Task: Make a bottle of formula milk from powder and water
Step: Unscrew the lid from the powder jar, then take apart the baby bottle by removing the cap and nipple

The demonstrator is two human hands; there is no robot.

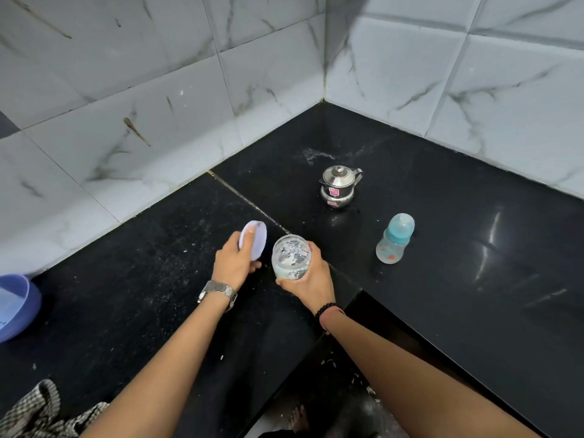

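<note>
My right hand point(311, 281) grips an open clear jar point(291, 256) with white powder inside, held just above the black counter. My left hand point(234, 262) holds the jar's pale lilac lid point(255, 240), tilted, just left of the jar's mouth. A baby bottle point(395, 240) with a teal collar and a clear cap over its teat stands upright to the right, about a hand's width from the jar. Behind it sits a small steel pot point(339, 188) with a lid and spout.
The black stone counter point(458, 279) wraps an inner corner under marble-look wall tiles. A lilac plastic bowl point(15, 306) sits at the far left edge. A checked cloth point(34, 412) lies at the bottom left. The counter's front edge drops away near my right forearm.
</note>
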